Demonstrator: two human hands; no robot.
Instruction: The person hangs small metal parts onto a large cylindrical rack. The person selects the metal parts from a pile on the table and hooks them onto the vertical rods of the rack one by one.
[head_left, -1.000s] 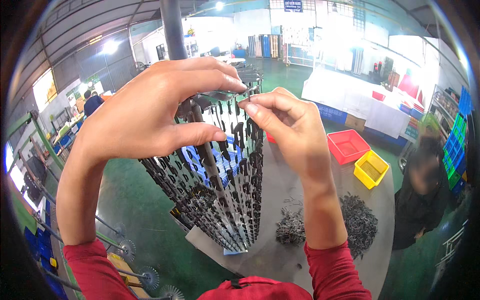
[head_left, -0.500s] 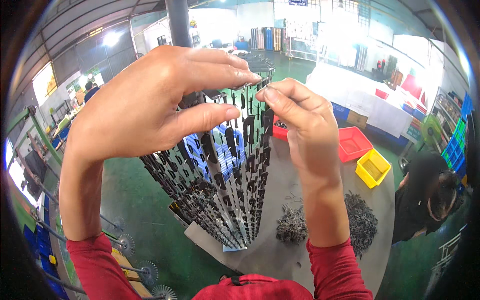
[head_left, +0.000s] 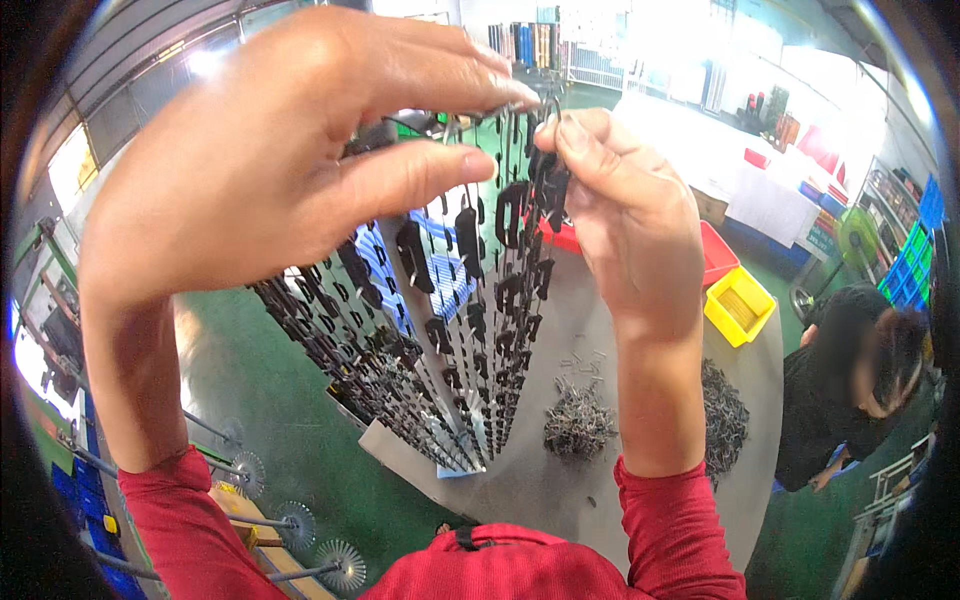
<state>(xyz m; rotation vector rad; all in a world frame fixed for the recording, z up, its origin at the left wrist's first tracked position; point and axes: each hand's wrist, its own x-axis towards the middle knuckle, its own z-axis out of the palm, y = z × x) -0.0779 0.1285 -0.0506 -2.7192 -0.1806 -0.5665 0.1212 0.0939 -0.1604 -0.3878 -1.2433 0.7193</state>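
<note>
A tall hanging rack of thin wire strands [head_left: 480, 335] stands in front of me, strung with many small black parts [head_left: 510, 215]. Its round top is partly hidden behind my fingers. My left hand [head_left: 330, 160] arches over the upper strands, fingers stretched out and thumb apart, its fingertips beside the top rim. Close by on the right, my right hand [head_left: 620, 195] pinches thumb and forefinger together at the upper end of a strand, next to a thin wire hook. Dark parts hang just under that pinch; what exactly sits between the fingertips is hidden.
On the grey table [head_left: 540, 500] lie a heap of small dark parts [head_left: 578, 420] and another dark heap [head_left: 722, 415]. A yellow bin [head_left: 740, 307] and a red bin [head_left: 717, 252] stand beyond. A person in black [head_left: 840, 390] is at the right edge. Wheel-ended rods [head_left: 340, 566] stick out lower left.
Both hands appear higher in the view, and the left looks larger. The right pinch has moved slightly right and up. The rack and table have shifted in the view.
</note>
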